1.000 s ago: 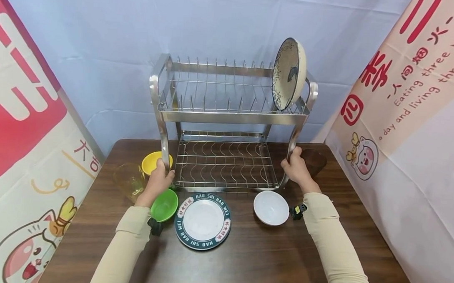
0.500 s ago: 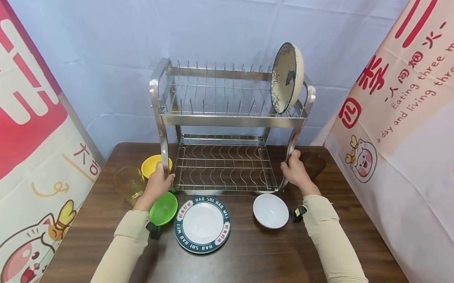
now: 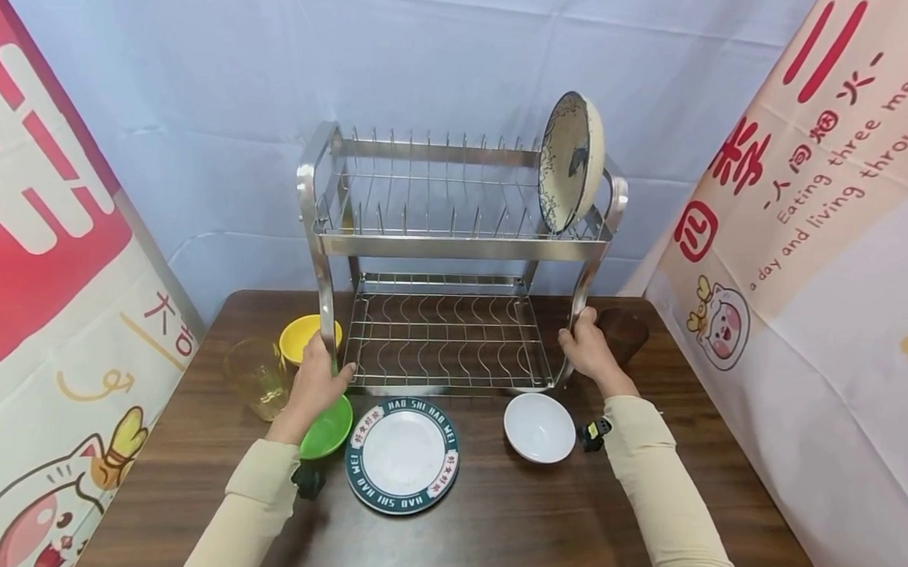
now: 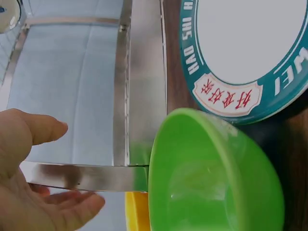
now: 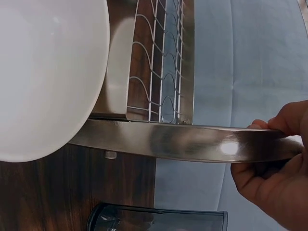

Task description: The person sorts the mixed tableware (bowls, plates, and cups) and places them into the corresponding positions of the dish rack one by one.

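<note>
A two-tier steel dish rack [image 3: 455, 248] stands at the back of the table. My left hand [image 3: 317, 387] is at its left front leg; the left wrist view shows the thumb [image 4: 48, 128] held off the steel and the fingers loosely behind the leg. On the other side, my right hand [image 3: 593, 348] grips the right front leg [image 5: 202, 143], thumb and fingers on opposite faces. A cream patterned bowl [image 3: 592, 159] leans on edge in the upper tier's right end. The green bowl [image 4: 260, 178] sits just below my left hand, and a white bowl [image 3: 539, 428] near my right.
A teal-rimmed plate [image 3: 403, 457] lies before the rack. Left of the rack are a yellow bowl [image 3: 294, 335] and a see-through yellow cup [image 3: 251, 376]. Beyond my right hand stands a dark see-through cup [image 3: 627, 331]. Printed cloths hang along both sides.
My left hand has loosened, its thumb spreading away from the leg. The right hand keeps its grip. The head view has tilted slightly, so everything sits a little lower in it.
</note>
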Demonstrator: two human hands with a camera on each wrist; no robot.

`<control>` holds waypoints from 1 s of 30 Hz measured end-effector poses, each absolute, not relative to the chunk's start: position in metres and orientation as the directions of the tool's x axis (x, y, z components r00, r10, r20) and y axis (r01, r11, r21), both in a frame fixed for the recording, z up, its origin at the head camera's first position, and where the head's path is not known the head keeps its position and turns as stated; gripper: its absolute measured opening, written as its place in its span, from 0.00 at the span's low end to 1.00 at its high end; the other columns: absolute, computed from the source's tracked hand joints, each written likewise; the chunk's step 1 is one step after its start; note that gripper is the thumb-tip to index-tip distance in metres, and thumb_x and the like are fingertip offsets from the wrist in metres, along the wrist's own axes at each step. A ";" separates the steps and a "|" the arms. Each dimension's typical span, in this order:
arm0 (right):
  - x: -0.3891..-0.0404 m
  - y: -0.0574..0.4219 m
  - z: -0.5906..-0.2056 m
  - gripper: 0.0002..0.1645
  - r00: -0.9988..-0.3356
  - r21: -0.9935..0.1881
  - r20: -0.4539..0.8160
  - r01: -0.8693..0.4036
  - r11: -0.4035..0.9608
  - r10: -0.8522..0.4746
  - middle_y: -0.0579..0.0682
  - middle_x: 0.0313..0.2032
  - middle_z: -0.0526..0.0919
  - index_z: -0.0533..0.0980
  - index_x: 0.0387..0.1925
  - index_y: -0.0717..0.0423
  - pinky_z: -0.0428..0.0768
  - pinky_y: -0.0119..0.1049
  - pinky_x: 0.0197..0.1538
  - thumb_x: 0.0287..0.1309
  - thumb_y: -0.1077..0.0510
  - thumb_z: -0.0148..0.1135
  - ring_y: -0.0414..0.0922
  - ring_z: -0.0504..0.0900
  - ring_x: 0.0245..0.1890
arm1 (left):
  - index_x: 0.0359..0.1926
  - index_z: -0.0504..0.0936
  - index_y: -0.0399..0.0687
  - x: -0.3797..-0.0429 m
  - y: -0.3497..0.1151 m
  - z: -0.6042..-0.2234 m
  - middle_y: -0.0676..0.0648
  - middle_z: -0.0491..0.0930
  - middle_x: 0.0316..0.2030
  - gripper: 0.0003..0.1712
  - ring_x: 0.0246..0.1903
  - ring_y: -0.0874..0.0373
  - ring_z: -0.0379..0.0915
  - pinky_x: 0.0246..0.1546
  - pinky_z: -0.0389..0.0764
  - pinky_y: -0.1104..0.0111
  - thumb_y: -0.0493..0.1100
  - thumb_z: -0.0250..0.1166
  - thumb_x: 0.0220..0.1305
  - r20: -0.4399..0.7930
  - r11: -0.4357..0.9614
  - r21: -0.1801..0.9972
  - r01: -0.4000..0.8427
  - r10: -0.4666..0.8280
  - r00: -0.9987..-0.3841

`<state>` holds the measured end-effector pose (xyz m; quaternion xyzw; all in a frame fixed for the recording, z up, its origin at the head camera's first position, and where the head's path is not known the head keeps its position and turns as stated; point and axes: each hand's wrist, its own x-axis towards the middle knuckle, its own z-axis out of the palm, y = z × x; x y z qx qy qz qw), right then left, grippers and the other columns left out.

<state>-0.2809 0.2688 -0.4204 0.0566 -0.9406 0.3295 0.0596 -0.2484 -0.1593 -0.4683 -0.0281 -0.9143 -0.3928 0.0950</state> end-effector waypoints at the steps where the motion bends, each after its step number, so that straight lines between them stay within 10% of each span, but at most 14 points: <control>1: -0.281 0.269 -0.421 0.23 -0.986 -0.615 0.154 -0.151 0.774 -0.070 0.59 0.23 0.71 0.48 0.51 0.75 0.70 0.49 0.32 0.64 0.63 0.45 0.56 0.72 0.24 | 0.65 0.49 0.29 -0.246 -0.159 -0.468 0.29 0.62 0.52 0.44 0.51 0.38 0.62 0.51 0.65 0.46 0.40 0.65 0.56 0.200 0.704 0.699 0.129 -0.020 -0.980; 14: -0.282 0.271 -0.425 0.17 -0.983 -0.667 0.163 -0.175 0.724 -0.087 0.64 0.31 0.77 0.49 0.48 0.70 0.72 0.48 0.37 0.65 0.65 0.44 0.57 0.77 0.33 | 0.69 0.39 0.31 -0.226 -0.158 -0.452 0.25 0.55 0.59 0.54 0.57 0.32 0.57 0.53 0.63 0.45 0.43 0.66 0.55 0.164 0.819 0.565 0.100 0.008 -0.986; 30: -0.280 0.272 -0.427 0.18 -0.990 -0.712 0.106 -0.144 0.687 -0.098 0.68 0.40 0.74 0.48 0.52 0.69 0.73 0.51 0.40 0.68 0.64 0.41 0.60 0.76 0.41 | 0.57 0.71 0.35 -0.198 -0.148 -0.440 0.28 0.63 0.54 0.33 0.47 0.34 0.66 0.39 0.73 0.46 0.46 0.69 0.53 0.139 0.923 0.335 0.189 0.150 -0.979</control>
